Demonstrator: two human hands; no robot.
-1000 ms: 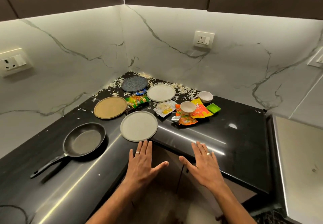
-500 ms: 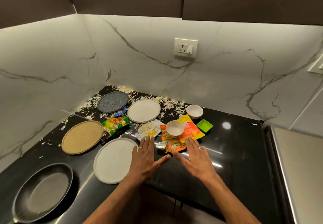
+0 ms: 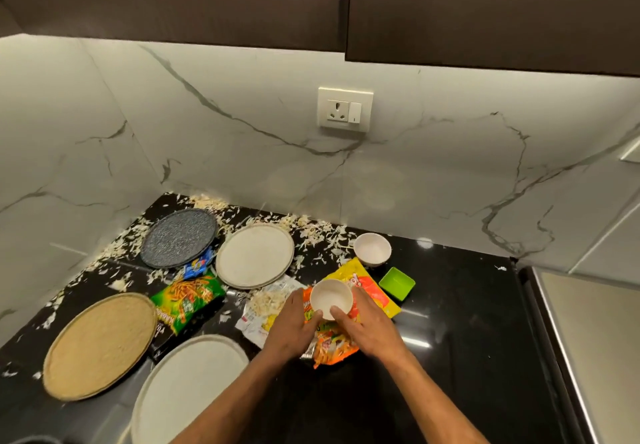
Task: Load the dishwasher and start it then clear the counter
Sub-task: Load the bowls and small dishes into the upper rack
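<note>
Both hands meet around a small white bowl (image 3: 331, 298) that sits on top of the snack wrappers near the middle of the black desk (image 3: 460, 357). The left hand (image 3: 294, 327) has its grip curved against the bowl's left side with the thumb on the near rim, and the right hand (image 3: 369, 325) wraps the right side with its thumb also on the near rim, so each grip is partly closed on the bowl. Whether the bowl is lifted or resting on the wrappers cannot be told. Under it lie an orange and yellow packet (image 3: 372, 291) and a crumpled orange wrapper (image 3: 330, 348), with a white wrapper (image 3: 263, 308) holding pale shreds just to the left. A second white bowl (image 3: 372, 248) stands behind, near the wall, and a small green tray (image 3: 397, 283) lies just right of the yellow packet. To the left are a green snack packet (image 3: 188, 299) and a small blue wrapper (image 3: 197, 266). Four plates lie on the desk: a dark speckled plate (image 3: 178, 237) in the corner, a white plate (image 3: 254, 260) beside it, a tan plate (image 3: 98, 345) at the left and a large white plate (image 3: 183, 391) nearest the person. Pale shreds (image 3: 311, 230) are scattered along the back of the desk.
</note>
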